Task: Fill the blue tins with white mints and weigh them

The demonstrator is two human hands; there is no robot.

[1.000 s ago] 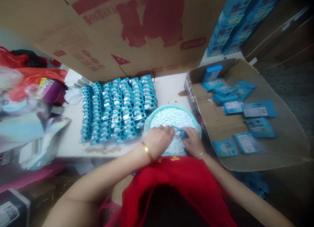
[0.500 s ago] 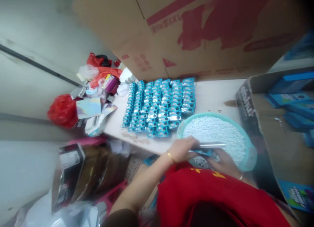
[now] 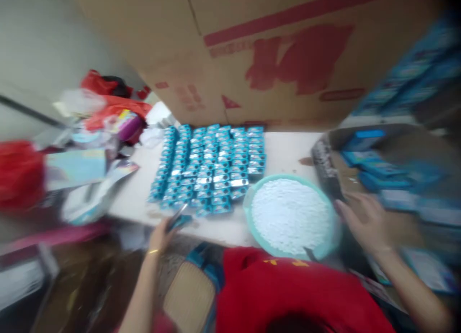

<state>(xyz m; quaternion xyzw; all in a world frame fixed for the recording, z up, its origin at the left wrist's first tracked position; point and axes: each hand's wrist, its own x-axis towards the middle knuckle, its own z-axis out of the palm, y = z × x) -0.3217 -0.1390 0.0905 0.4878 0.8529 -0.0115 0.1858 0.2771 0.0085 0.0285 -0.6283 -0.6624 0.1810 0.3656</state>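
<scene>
My left hand grips a small blue packet at the table's front edge, just below the rows of blue packets. My right hand is spread open, fingers apart, over the near edge of the cardboard tray on the right, holding nothing. Between my hands sits a teal basin full of small white tablets. The picture is blurred by motion.
A big cardboard carton with red print stands behind the table. The tray on the right holds several blue packs. Red bags and shiny wrappers clutter the left end. A woven seat shows below.
My hands have left the basin and parted: the left carried the blue packet leftward toward the rows, the right swung out to the cardboard tray. The view has shifted and blurred.
</scene>
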